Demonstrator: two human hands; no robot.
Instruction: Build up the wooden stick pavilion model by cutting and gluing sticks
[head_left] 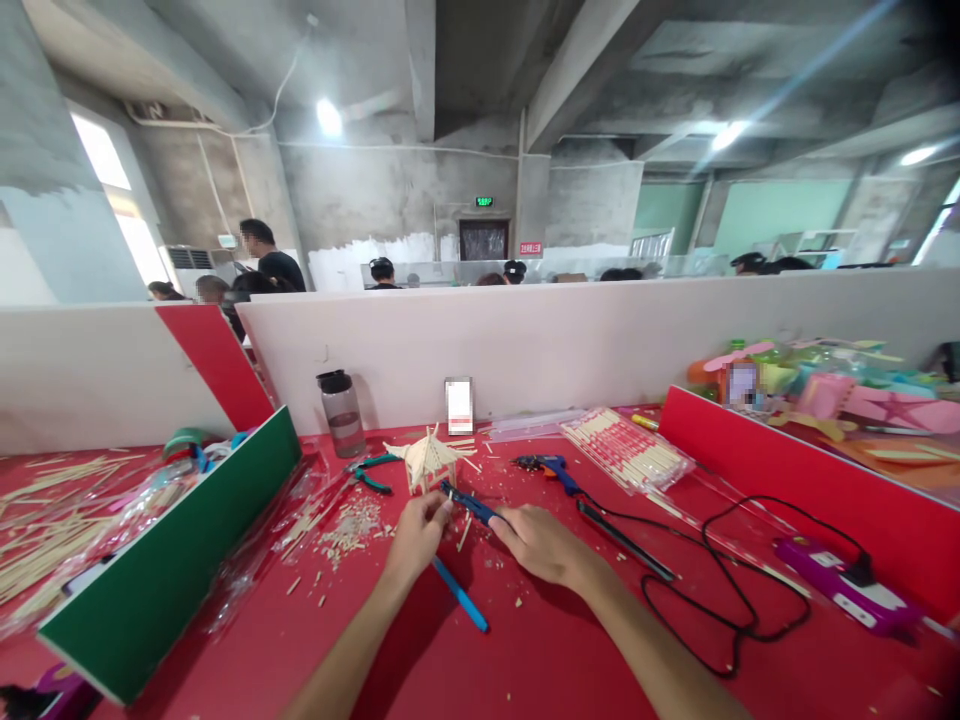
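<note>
Head view shows the left hand (421, 530) with thumb and fingertips drawn nearly together at the foot of a stick-built pavilion model (429, 458); whether they pinch a small piece cannot be made out. The right hand (534, 545) is closed around blue-handled pliers (474, 506), whose tip points toward the left fingers and the model's base. The model stands upright on the red tabletop (555, 650), just beyond both hands, its pale roof peaked above short posts.

Below the hands lies a bright blue pen (461, 596), slanting, its upper end near the left hand. Left of the model are green-handled pliers (373, 474), with stick offcuts (351, 528) scattered nearer the person. A glue gun (553, 470) lies to the right, and beyond it a bundle of sticks (626, 450) in clear wrap. Behind the model a phone (459, 406) leans upright against the white partition (525, 340); a dark-lidded water bottle (342, 414) stands farther left. A purple power strip (846, 585) lies at far right, beside the red divider (810, 490).
</note>
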